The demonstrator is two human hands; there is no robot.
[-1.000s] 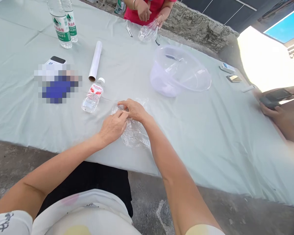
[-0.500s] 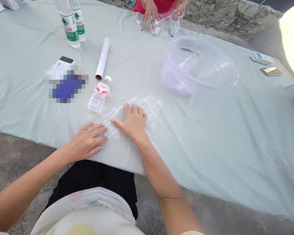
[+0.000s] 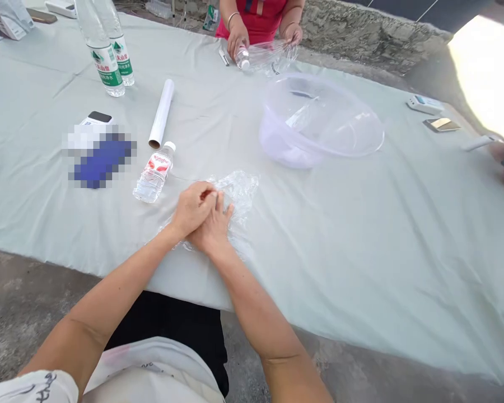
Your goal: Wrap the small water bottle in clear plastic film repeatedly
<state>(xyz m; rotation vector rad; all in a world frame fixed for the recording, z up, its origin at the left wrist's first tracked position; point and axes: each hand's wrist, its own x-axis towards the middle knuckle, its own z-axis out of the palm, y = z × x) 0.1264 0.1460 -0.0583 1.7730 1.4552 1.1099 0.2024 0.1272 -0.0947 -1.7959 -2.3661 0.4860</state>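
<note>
We are working close to the near edge of the table (image 3: 344,252), with a strip of cloth between that edge and the plastic film (image 3: 242,193). To our right the cloth stretches wide, and the bowl (image 3: 283,148) stands beyond the film, apart from it. On our left the room is tighter: a bottle (image 3: 152,176) lies near the film, its cap aimed away from us and slightly right, with the white roll (image 3: 162,115) ending just beside the cap. The film lies crumpled under and around our hands, its long axis slanting from near left to far right. Our right hand (image 3: 213,228) rests palm down on it, fingers extended and slightly parted. Our left hand (image 3: 193,208) overlaps the right, fingers curled in; we cannot tell whether they pinch any film
</note>
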